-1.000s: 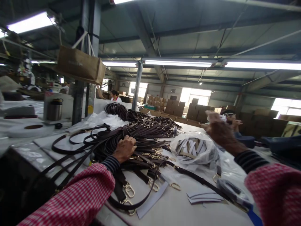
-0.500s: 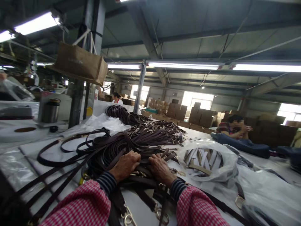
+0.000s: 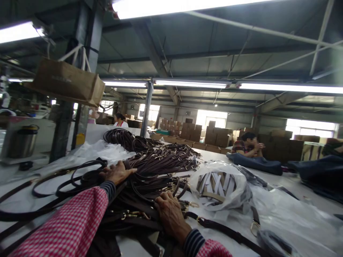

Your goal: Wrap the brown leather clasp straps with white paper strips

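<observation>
A big heap of dark brown straps with gold-coloured metal clasps and rings spreads over the white table. My left hand rests on the straps at the heap's left side, its thumb stretched out to the right and apart from the fingers. Nearer to me, my right hand has its fingers curled down over straps beside several metal clasps; its fingertips are partly hidden. Loops of strap trail off to the left of my left hand.
To the right stands a clear plastic bag of white and tan strips. Plastic sheeting covers the right side. A brown bag hangs from a post at the left, near a metal flask. A person sits across the table.
My hands have moved apart: the left went left and farther onto the heap, the right came slightly nearer to me. The view has turned a little to the right.
</observation>
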Demonstrator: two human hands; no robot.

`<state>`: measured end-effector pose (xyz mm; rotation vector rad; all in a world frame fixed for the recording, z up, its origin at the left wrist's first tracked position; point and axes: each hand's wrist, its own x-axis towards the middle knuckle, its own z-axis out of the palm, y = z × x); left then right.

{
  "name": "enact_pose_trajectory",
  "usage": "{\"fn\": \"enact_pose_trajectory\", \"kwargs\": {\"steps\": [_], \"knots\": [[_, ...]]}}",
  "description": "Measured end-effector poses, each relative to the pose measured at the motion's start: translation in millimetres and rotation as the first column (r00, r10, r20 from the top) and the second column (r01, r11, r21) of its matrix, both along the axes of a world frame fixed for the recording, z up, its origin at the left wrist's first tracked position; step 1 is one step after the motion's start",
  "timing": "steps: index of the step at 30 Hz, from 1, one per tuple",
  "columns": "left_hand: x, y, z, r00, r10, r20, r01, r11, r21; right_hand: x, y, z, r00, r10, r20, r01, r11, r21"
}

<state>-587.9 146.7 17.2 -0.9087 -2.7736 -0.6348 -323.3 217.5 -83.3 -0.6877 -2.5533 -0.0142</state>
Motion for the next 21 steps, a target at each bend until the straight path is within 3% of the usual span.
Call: {"fn": "enact_pose_trajectory", "kwargs": {"steps": [5,10,13,16,18,21], "knots": [[8,2,-19.2,0.986,-0.141,-0.088,0.130,0.984,-0.124,0,-4,-3.0,0.998,-0.015,-0.053,0.013,0.999,-0.041],[18,16,-9.1,0.952,-0.199,-0.232,0.186,0.979,-0.079,-2,-10,-10.3,0.993,-0.042,-0.114,0.029,0.993,-0.119],[21,53,2.8,0.915,-0.316,-0.252,0.314,0.948,-0.048,-6,-7,-20.9,0.987,-0.066,-0.148,0.044,0.988,-0.147],[21,103,5.6,0.866,-0.478,-0.150,0.472,0.878,-0.077,-10,-1,-32.2,0.977,-0.069,-0.202,0.038,0.987,-0.154],[21,135,-1.2,0.843,-0.528,-0.100,0.522,0.849,-0.077,-13,2,-38.3,0.972,-0.070,-0.222,0.032,0.985,-0.169],[21,168,-21.2,0.851,-0.521,-0.070,0.517,0.854,-0.059,-17,6,-45.6,0.976,-0.102,-0.191,0.066,0.981,-0.184]]}}
